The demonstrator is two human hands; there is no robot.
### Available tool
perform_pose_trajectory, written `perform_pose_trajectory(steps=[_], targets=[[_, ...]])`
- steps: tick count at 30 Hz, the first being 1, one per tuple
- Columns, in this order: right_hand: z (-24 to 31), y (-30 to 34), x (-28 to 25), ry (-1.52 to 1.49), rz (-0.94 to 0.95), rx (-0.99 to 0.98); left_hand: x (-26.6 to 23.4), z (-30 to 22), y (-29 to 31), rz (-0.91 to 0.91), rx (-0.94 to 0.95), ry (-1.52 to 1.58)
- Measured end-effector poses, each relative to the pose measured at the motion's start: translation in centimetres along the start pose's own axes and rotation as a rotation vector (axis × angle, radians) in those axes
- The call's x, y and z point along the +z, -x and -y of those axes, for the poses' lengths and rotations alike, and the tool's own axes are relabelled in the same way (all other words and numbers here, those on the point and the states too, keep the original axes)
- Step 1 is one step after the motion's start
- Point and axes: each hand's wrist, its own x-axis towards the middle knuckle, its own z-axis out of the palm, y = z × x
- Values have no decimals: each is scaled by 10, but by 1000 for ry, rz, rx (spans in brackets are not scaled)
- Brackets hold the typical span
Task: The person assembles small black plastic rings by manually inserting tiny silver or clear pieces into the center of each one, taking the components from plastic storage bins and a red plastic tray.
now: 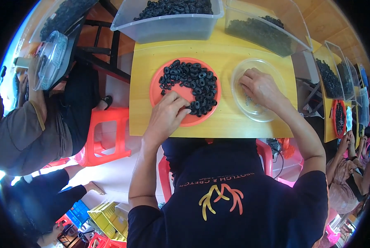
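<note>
A round red plate (155,93) lies on the yellow table, with a curved heap of small black plastic parts (199,82) on it. My left hand (167,117) rests over the plate's lower left, its thumb and fingers pinched together at the inner edge of the heap; what is between them is hidden. To the right stands a shallow clear round dish (257,117) with a scatter of tiny shiny pieces (248,100). My right hand (260,86) reaches into this dish, fingertips bunched downward and closed; anything in them is too small to make out.
Beyond the plate and dish, a translucent bin (168,31) and a second clear bin (263,37) hold more black parts. A red stool (106,132) stands left of the table (230,130). Other people sit at both sides, with further bins and another red plate (339,119) at right.
</note>
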Motion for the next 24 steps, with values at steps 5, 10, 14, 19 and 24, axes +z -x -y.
perform_pose_trajectory(steps=[5,10,14,19,24], targets=[[-1,3,-5,-99,-145,77,1,-2,3,-31,-205,221],[4,4,-14,-550,-134,387,4,-6,7,-136,-291,671],[33,0,-24,-1293,-78,329,3,-29,3,-171,-300,963],[70,-16,-32,-1600,92,218,9,-39,-3,-160,-250,1057],[78,-23,-28,-1577,144,217,8,-46,-2,-176,-205,1016]])
